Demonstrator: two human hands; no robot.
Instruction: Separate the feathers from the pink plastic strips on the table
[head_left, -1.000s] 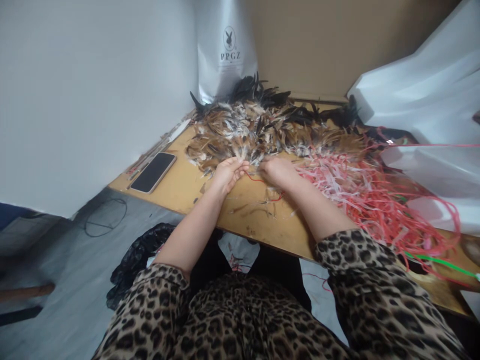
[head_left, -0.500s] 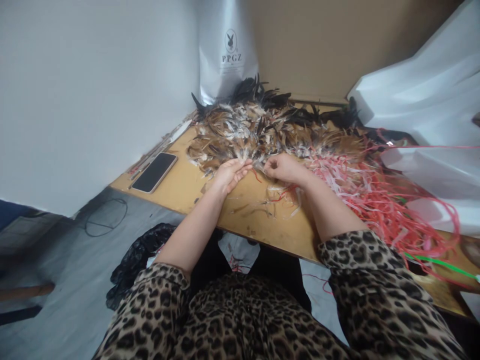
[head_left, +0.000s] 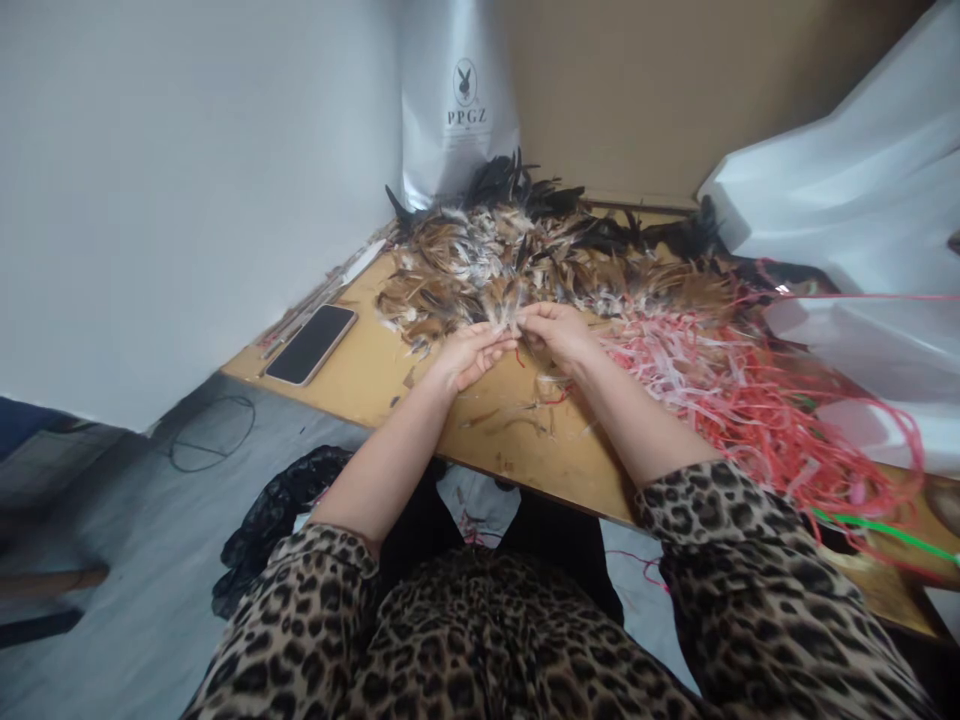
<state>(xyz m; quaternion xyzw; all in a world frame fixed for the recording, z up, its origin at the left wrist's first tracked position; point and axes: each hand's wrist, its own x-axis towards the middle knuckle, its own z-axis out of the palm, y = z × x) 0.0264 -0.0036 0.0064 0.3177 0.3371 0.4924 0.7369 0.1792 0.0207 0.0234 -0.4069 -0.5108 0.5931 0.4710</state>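
Both hands meet over the table [head_left: 480,430], just in front of a heap of brown, white and black feathers [head_left: 450,265]. My left hand [head_left: 472,355] pinches the base of a small bunch of feathers [head_left: 504,298], its other fingers curled loosely. From the opposite side my right hand [head_left: 555,328] is closed, thumb and finger pinching at the same bunch. A short red strand [head_left: 520,358] hangs below the fingertips. The exact point of contact is too small to make out.
Pink and red strips [head_left: 780,420] lie tangled to the right beside white plastic bags [head_left: 840,210]. A phone [head_left: 311,345] rests on the left. Behind the heap stands a printed silver bag [head_left: 461,110]. Loose feather scraps [head_left: 517,412] lie near the table's front edge.
My right hand has moved left and now touches the feather bunch at my left fingertips. My left hand stays nearly in place, still pinching the bunch.
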